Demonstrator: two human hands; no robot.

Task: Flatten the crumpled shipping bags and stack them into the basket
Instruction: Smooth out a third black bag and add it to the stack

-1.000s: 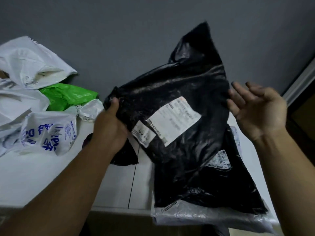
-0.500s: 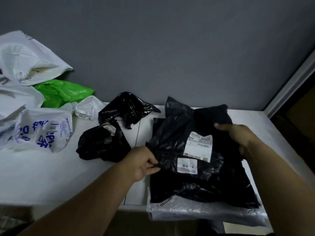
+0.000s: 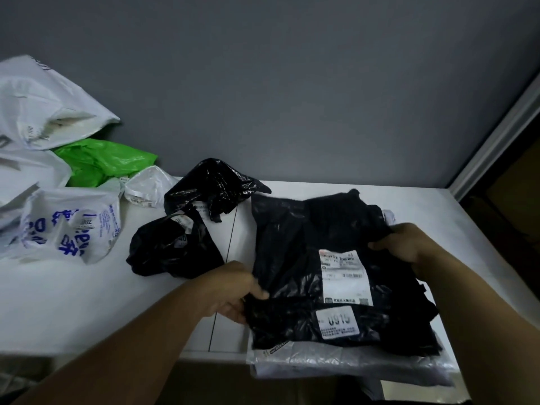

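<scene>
Between left grip [image 3: 230, 287] and right grip [image 3: 406, 244], both pinching its edges, lies black bag [image 3: 292, 252].

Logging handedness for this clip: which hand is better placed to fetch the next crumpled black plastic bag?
Likely left. The left hand sits beside the crumpled black plastic bag; the right hand is across the flat black labelled bag.

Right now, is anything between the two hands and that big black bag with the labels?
Nothing visible: the left hand and the right hand each grip the black bag at opposite edges.
</scene>
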